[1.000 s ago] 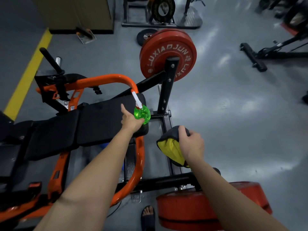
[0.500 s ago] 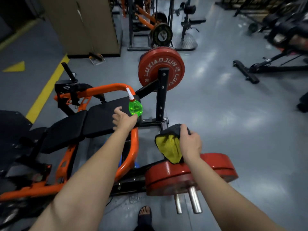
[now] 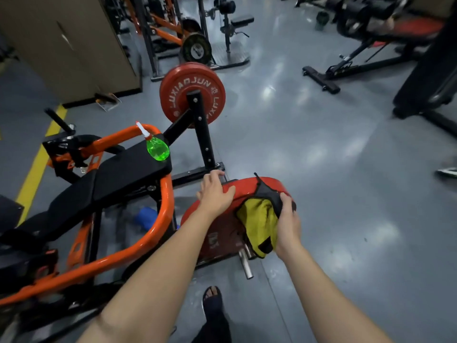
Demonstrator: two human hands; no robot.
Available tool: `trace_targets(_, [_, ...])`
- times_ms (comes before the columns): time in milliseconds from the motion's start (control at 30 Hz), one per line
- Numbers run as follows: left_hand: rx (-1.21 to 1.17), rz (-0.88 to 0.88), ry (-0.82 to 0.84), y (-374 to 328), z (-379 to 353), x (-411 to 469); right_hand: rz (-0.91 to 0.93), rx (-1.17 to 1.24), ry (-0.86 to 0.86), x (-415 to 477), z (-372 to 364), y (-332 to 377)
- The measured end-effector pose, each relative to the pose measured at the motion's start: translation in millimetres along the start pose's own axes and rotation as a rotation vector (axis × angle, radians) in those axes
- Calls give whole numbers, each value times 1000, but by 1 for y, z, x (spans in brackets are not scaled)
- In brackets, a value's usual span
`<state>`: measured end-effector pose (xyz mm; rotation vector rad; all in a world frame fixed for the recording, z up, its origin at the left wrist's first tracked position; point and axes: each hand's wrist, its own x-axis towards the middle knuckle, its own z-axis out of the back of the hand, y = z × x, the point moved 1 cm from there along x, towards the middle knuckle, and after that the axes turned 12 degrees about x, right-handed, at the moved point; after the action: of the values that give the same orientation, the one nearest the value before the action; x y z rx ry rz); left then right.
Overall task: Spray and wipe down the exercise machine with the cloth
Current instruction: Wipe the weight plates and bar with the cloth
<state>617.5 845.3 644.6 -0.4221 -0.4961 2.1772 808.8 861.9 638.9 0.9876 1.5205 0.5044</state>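
The exercise machine has an orange frame [image 3: 163, 219] and black pads [image 3: 123, 174]. A green spray bottle [image 3: 157, 148] with a white nozzle stands on the far corner of the black pad, free of both hands. My left hand [image 3: 214, 191] rests on the rim of the near red weight plate [image 3: 247, 185], fingers draped over its edge. My right hand [image 3: 288, 219] grips a yellow and dark grey cloth [image 3: 259, 219] and holds it against the same plate. A second red plate [image 3: 191, 94] sits on the black upright [image 3: 201, 134] farther away.
Steel sleeve ends [image 3: 244, 263] stick out under the near plate. My foot in a dark sandal [image 3: 212, 298] stands on the grey floor. A blue object [image 3: 146, 216] lies under the frame. Other racks [image 3: 195, 45] and benches [image 3: 358, 58] stand behind, and a yellow floor line [image 3: 37, 164] runs at left.
My left hand let go of the spray bottle, which now stands on the pad, and moved right onto the near red plate. My right hand brought the cloth down against that plate.
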Motion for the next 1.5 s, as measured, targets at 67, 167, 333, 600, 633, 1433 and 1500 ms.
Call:
trace_targets(67, [52,-71,28,-7,-13,1,-60,165,45,3,12,-2])
trace_targets(167, [165,-164,79,-11,-31,20,-161,391,116,16,12,-12])
trace_targets(333, [462,-298,1,-9,-54,37,-136,240,1,42,-15,-52])
trace_targets(600, [476,-322,-11,-4,-57,46,-1,172,-359,58,-46,-87])
trace_targets(633, [471,-318,-8,-2,-57,45,-5,169,-389,60,-49,-89])
trace_targets(1433, [406,-197,-86,-2,-62,36,-126,279,-84,63,-58,-105])
trace_targets(1500, [396,-190,-90,-2,-61,37,-132,344,-148,83,-49,-87])
